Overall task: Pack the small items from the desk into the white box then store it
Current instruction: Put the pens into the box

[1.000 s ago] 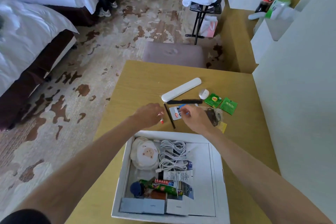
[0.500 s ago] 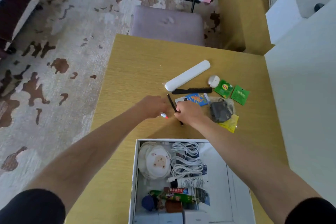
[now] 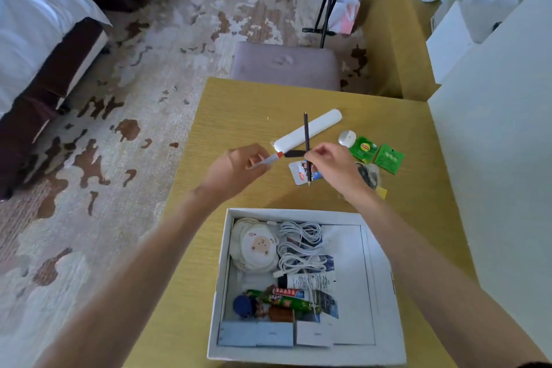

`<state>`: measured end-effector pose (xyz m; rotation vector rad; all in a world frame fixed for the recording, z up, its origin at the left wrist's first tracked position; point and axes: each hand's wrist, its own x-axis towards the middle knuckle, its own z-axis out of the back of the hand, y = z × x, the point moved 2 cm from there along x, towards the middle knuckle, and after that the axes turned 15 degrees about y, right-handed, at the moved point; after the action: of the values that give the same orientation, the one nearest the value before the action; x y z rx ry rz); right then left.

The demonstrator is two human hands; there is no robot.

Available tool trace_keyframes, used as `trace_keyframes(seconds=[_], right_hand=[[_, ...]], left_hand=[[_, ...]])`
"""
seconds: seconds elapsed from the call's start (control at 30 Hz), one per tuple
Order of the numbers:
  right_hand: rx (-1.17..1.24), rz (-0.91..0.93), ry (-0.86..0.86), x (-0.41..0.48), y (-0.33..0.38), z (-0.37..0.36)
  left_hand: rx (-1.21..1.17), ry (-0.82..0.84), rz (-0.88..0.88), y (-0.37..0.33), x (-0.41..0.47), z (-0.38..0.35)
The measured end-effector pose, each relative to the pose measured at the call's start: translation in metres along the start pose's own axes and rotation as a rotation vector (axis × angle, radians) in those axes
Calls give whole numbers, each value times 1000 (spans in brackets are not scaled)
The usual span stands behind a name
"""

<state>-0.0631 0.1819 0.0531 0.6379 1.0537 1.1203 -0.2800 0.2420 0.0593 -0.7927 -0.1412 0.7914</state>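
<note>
The right hand pinches a thin dark pencil that stands nearly upright, tip toward 12 o'clock. The left hand, closed, grips a pen with a red tip pointing to 3 o'clock. Beyond them on the desk lie a long white case and, at 3 o'clock, 2 green sachets. At 6 o'clock sits the open white box, holding coiled white cables.

Both bare forearms extend forward, converging. Left hand curled, its grip pinched closed, palm turned inward. Right hand likewise pinched, fingertips pointing left.
</note>
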Motion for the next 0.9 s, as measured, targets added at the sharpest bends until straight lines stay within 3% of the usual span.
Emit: trace_keyframes(seconds=[0.1, 0.2, 0.33, 0.57, 0.77, 0.9], right_hand=[[126, 57, 26, -48, 5, 11], [118, 60, 116, -90, -5, 11], [100, 55, 212, -133, -23, -2], [-169, 71, 375, -173, -45, -39], [-432, 59, 481, -175, -57, -62], [-612, 108, 453, -171, -60, -76]], left_hand=[[11, -162, -31, -37, -40, -10], [33, -148, -37, -63, -78, -35], [59, -37, 85, -69, -116, -75], [281, 292, 277, -49, -149, -129], [456, 306, 96, -46, -162, -130], [490, 144, -19, -43, -171, -108]])
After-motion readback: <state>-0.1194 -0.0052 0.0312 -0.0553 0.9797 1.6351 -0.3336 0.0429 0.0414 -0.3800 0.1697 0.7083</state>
